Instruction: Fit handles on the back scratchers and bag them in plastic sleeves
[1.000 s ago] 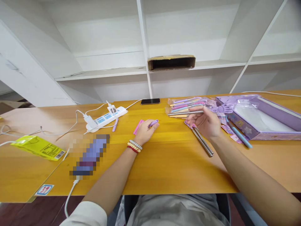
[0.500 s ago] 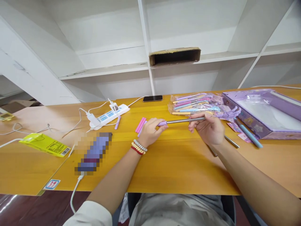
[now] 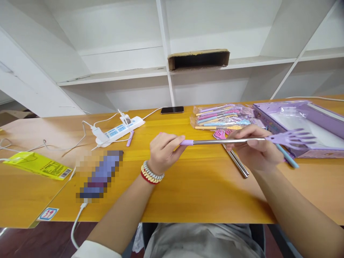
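Note:
A purple back scratcher point(image 3: 212, 142) with a metal rod and a clawed head stretches level between my hands, above the table. My left hand point(image 3: 165, 150) is closed around its purple handle at the left end. With thumb and fingers, my right hand point(image 3: 258, 150) grips the rod just short of the claw, which points right. Below and behind the right hand lie pink-clawed scratchers point(image 3: 219, 134) with bare metal rods point(image 3: 238, 163) on the table. A light blue handle point(image 3: 288, 157) shows past the right hand, partly covered.
Several plastic-wrapped scratchers point(image 3: 220, 117) lie at the back, beside an open purple box point(image 3: 309, 154). Leftward are a power strip point(image 3: 118, 130) with cables, a purple handle piece point(image 3: 130, 138), a blurred phone point(image 3: 103, 172) and a yellow packet point(image 3: 37, 166). A black phone point(image 3: 172, 110) lies near the shelves.
The back scratcher has come up closer, its claw now clear of the wrapped bundle. My right hand has moved right along with it, while my left hand has shifted slightly left.

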`<action>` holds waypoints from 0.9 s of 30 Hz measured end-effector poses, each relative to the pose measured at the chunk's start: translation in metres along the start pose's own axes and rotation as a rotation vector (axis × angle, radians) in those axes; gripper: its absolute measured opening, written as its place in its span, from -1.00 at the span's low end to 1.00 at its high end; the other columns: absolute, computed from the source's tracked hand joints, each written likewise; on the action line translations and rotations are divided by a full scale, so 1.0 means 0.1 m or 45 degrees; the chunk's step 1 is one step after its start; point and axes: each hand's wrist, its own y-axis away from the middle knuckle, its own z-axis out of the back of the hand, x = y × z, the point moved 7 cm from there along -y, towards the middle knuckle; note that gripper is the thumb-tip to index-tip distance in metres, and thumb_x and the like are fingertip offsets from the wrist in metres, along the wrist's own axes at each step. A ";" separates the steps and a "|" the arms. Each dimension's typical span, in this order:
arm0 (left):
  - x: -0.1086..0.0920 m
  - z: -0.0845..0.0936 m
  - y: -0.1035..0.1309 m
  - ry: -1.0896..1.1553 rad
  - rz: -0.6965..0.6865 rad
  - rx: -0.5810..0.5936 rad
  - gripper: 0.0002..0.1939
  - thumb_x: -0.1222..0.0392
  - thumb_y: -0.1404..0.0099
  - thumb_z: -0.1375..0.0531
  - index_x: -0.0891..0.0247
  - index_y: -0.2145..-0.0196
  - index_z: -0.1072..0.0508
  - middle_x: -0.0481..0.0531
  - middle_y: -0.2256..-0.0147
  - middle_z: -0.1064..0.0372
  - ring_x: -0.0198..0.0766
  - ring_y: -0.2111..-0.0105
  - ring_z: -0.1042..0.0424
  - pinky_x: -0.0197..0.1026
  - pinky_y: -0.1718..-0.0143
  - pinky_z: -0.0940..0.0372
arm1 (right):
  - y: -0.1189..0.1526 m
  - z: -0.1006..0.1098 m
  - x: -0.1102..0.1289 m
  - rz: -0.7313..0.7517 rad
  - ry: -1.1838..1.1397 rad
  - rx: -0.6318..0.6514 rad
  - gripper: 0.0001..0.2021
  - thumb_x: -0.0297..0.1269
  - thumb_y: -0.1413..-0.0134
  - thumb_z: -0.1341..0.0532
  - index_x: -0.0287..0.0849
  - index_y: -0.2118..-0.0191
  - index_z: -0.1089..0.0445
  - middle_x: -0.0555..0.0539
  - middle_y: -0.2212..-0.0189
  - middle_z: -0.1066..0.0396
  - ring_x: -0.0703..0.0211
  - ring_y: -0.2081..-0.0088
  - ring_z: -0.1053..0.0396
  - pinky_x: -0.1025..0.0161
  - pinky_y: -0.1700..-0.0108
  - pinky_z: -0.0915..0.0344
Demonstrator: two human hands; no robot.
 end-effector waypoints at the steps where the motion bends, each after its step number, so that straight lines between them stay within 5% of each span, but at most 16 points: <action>1: -0.02 0.04 0.00 -0.015 -0.006 -0.035 -0.85 0.12 -0.13 -0.23 0.19 0.33 -0.46 0.01 0.41 -0.45 -0.29 0.39 -0.40 -0.20 0.30 -0.28 | 0.03 -0.01 0.07 0.068 0.053 0.014 -0.85 -0.17 0.19 -0.26 -0.10 0.44 -0.47 -0.09 0.59 -0.40 0.09 0.57 -0.37 0.09 0.51 -0.29; 7: -0.10 0.09 0.01 0.088 -0.083 -0.136 -0.80 0.23 -0.10 -0.26 0.18 0.27 -0.43 -0.02 0.38 -0.44 -0.32 0.36 -0.41 -0.22 0.28 -0.29 | 0.23 -0.03 0.36 0.418 0.409 0.015 -0.84 -0.19 0.17 -0.27 -0.09 0.39 -0.52 -0.19 0.53 -0.42 0.00 0.47 -0.40 0.00 0.44 -0.35; 13: -0.02 -0.11 0.03 0.240 -0.091 0.016 -0.78 0.29 -0.16 -0.20 0.22 0.19 -0.38 0.02 0.32 -0.44 -0.30 0.28 -0.39 -0.20 0.22 -0.25 | 0.34 -0.39 0.46 0.783 0.655 0.380 -0.76 -0.47 0.13 -0.12 -0.22 0.28 -0.44 -0.12 0.52 -0.39 0.07 0.43 -0.40 0.10 0.43 -0.35; 20: 0.16 -0.45 0.15 0.276 -0.017 0.511 -0.87 0.19 -0.26 -0.07 0.27 0.29 -0.37 0.02 0.39 -0.38 -0.30 0.36 -0.30 -0.21 0.27 -0.17 | 0.37 -0.54 0.03 0.715 0.893 0.603 -0.79 -0.53 0.12 -0.09 -0.22 0.29 -0.33 -0.13 0.42 -0.37 0.16 0.37 -0.35 0.19 0.37 -0.31; 27: 0.24 -0.61 0.23 0.088 0.027 0.675 -0.70 0.07 -0.27 -0.02 0.26 0.56 -0.24 -0.07 0.58 -0.22 -0.35 0.54 -0.17 -0.25 0.39 -0.07 | 0.43 -0.76 -0.11 0.723 1.065 0.711 -0.81 -0.55 0.09 -0.06 -0.22 0.31 -0.28 -0.13 0.43 -0.35 0.23 0.43 -0.29 0.28 0.41 -0.25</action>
